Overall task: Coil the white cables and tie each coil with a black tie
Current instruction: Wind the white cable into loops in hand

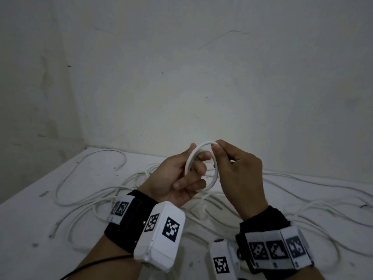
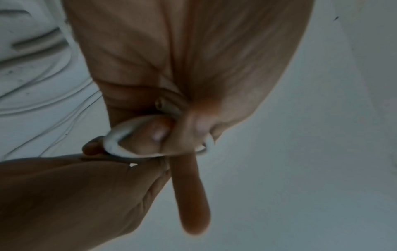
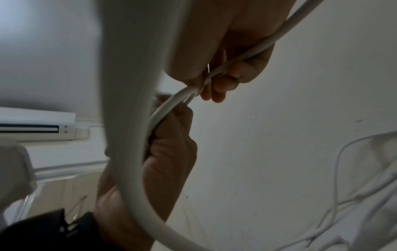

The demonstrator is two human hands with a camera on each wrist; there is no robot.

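A white worktop [image 1: 30, 215] set into the corner of two pale walls is strewn with loose white cables [image 1: 282, 184], which are spread from its far left corner across its middle to its right edge; several strands are crossed over one another directly beneath the hands, and a long open loop [image 1: 66, 178] is laid toward the far left corner. A few small dark specks are scattered on the surface near the left edge. In the right wrist view a white wall-mounted air conditioner [image 3: 38, 125] is seen at the left. Above the middle of the worktop a small white cable coil [image 1: 201, 168] is held upright in the air between both hands, clear of the strands below. The left hand [image 1: 177, 178] is turned palm-up, its fingers [image 1: 199, 170] curled through and round the left side of the coil, with the thumb laid across the lower part. The right hand [image 1: 240, 174] is raised with its back toward the head camera; the top of the coil is pinched between its thumb and forefinger, and the remaining fingers are folded toward the palm. Black wrist straps carrying white marker-printed blocks [image 1: 161, 235] are worn on both forearms.
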